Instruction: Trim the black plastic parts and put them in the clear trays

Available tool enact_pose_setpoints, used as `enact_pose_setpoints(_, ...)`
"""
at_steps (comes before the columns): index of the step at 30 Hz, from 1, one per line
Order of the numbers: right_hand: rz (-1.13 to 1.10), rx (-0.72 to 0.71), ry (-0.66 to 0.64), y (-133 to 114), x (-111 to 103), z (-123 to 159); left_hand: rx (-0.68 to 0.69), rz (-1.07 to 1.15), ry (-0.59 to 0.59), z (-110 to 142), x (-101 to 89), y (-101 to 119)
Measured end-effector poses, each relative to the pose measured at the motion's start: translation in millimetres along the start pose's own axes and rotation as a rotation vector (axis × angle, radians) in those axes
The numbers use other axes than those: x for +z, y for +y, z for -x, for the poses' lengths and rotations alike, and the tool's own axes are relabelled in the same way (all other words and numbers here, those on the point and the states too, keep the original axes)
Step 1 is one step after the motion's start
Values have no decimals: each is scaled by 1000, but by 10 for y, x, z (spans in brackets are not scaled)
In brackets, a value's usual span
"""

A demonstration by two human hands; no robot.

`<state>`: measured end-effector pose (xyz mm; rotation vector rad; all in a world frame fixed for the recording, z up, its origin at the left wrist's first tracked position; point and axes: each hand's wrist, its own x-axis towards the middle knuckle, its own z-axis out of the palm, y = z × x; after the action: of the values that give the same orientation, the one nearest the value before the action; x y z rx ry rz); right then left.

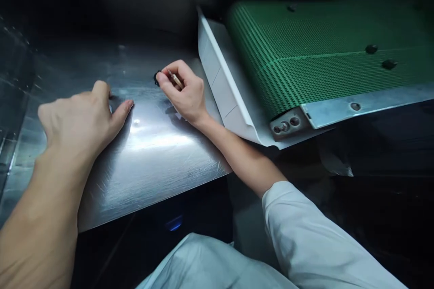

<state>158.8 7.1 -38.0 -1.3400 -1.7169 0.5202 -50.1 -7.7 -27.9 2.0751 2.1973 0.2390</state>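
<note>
Brass pin [176,80] pinched in right hand [183,95], near back right corner of steel tabletop [152,167]. Small black part [156,78] right at the fingertips, just left of pin; can't tell if held. Left hand [79,122] open, palm down on tabletop toward left edge, nothing in it. White sheet [224,86] along right edge, green conveyor belt [322,54] beyond.
</note>
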Motion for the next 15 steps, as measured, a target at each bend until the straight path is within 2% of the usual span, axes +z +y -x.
enact_pose_setpoints(5,-83,47,-19,-13,15,-3,149,-57,85,34,47,-79)
enact_pose_setpoints(9,-94,68,-53,-13,-1,-26,307,79,158,70,-28,-1)
enact_pose_setpoints(12,-89,68,-45,12,7,-46,482,312,238,147,-216,219)
enact_pose_setpoints(15,-89,42,-30,58,50,-53,636,508,443,326,-529,620)
